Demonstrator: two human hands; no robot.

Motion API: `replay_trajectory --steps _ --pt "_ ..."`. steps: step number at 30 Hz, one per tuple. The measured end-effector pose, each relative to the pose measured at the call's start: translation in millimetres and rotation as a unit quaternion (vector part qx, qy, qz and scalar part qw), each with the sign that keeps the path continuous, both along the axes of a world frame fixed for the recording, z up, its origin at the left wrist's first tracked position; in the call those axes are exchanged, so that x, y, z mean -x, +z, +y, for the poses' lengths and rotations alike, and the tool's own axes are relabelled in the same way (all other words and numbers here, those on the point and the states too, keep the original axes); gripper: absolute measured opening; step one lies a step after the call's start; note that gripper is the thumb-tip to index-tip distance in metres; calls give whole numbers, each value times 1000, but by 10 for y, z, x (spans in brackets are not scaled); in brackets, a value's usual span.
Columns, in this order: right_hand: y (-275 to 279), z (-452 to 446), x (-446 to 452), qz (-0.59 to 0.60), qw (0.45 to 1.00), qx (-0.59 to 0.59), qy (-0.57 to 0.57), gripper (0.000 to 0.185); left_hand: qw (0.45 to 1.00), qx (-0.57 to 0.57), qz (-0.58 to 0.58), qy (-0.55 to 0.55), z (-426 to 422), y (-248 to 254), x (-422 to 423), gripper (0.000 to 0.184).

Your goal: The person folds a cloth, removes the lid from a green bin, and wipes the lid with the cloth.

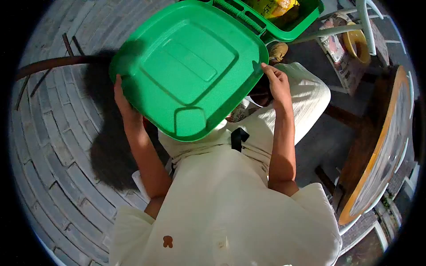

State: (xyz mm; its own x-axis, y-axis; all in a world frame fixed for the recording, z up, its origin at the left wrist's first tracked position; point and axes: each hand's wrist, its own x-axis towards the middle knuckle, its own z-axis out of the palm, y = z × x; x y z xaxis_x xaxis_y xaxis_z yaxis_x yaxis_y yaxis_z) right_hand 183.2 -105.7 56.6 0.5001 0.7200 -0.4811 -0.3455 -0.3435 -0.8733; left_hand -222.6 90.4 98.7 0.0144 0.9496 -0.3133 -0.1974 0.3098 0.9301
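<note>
A large green plastic lid (pixel 191 66) with a raised square outline spreads above my lap. My left hand (pixel 126 104) grips its left edge, with the thumb showing at the rim and the other fingers hidden beneath. On the right edge, my right hand (pixel 277 83) pinches the rim between thumb and fingers. At the lid's far side a ribbed hinge or handle bar (pixel 239 15) adjoins a green bin (pixel 290 34), which holds a yellow printed bag (pixel 277 8).
Right of me stands a round wooden-edged table (pixel 377 150). Beyond it are a white metal chair frame (pixel 366 26) and a yellow tape roll (pixel 356 43) by a printed cushion or box. Grey brickwork (pixel 57 164) and a dark curved bar (pixel 57 65) lie left.
</note>
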Motion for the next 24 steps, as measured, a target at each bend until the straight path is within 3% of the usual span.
replay_trajectory --steps 1,3,4,7,10,11,12,15,17,19,24 --pt "-8 -30 -39 -3 1000 -6 -3 38 1000 -6 -3 -3 8 23 4 44" --pt "-159 -170 -229 -60 998 13 -10 41 993 4 -120 -16 55 23 -22 49" --pt "-209 -234 -384 -122 991 33 37 43 992 2 -122 -25 93 24 -61 49" --pt "-231 -412 -637 -220 973 56 50 38 999 -12 -37 -26 122 41 -162 53" --pt "-118 -546 -814 -255 963 72 47 38 997 31 29 -69 65 58 -208 58" --pt "-88 -597 -872 -271 959 78 37 38 987 85 34 -130 38 16 -195 61" --pt "-161 -640 -1053 -273 950 127 78 43 971 138 39 -193 24 -11 -197 64" --pt "-262 -781 -1168 -247 963 94 43 44 952 226 85 -187 -184 80 -530 67" --pt "-485 -813 -1281 -244 966 72 43 45 952 220 135 -166 -225 -44 -668 67" --pt "-585 -813 -1281 -248 966 66 19 43 954 229 -45 -186 -267 -20 -741 66" --pt "-236 -835 -1282 -156 986 49 -19 46 955 220 -82 -180 -151 66 -597 62"
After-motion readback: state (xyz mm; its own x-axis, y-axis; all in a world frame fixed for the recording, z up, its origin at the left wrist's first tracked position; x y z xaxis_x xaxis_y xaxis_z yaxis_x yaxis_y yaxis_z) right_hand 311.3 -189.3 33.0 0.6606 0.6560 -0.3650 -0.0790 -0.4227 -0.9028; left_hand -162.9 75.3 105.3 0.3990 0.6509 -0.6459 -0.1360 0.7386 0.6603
